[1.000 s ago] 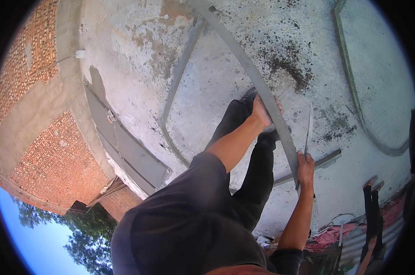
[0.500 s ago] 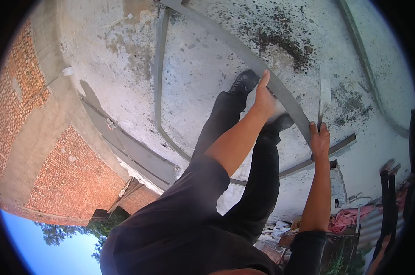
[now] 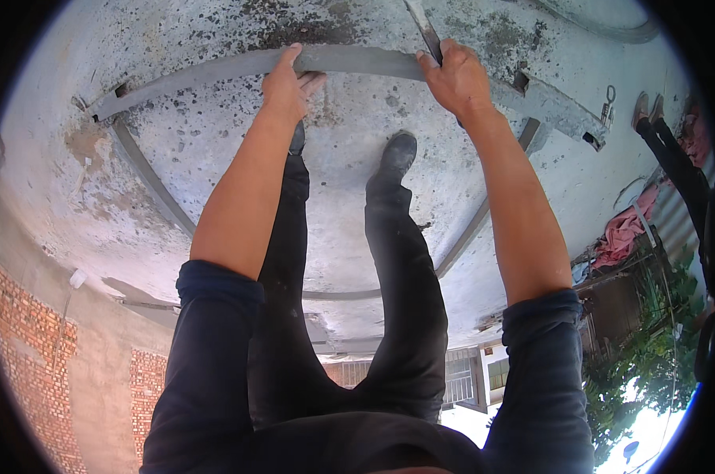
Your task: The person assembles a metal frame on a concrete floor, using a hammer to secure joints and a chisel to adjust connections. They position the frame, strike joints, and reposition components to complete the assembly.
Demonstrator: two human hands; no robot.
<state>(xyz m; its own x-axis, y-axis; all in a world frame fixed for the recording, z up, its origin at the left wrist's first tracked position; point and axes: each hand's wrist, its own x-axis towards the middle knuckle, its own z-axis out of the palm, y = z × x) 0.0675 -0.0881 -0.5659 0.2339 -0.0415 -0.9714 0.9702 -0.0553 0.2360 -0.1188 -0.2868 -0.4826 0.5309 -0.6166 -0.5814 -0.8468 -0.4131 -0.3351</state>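
Head view: over speckled concrete (image 3: 337, 170), I saw the left hand (image 3: 288, 88), fingers outstretched, against a long grey bar (image 3: 359, 62), the right hand (image 3: 457, 77) curled around a thin flat strip (image 3: 423, 27).

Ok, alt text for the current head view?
A person's left hand and right hand are on a long grey bar, the right also gripping a thin flat tool. Black-trousered legs stand on a stained concrete floor.

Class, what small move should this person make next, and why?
Perhaps close the left hand round the bar: its fingers look stretched out, while the right hand, also at the bar, grips a thin strip. A firmer left hold might steady the bar.
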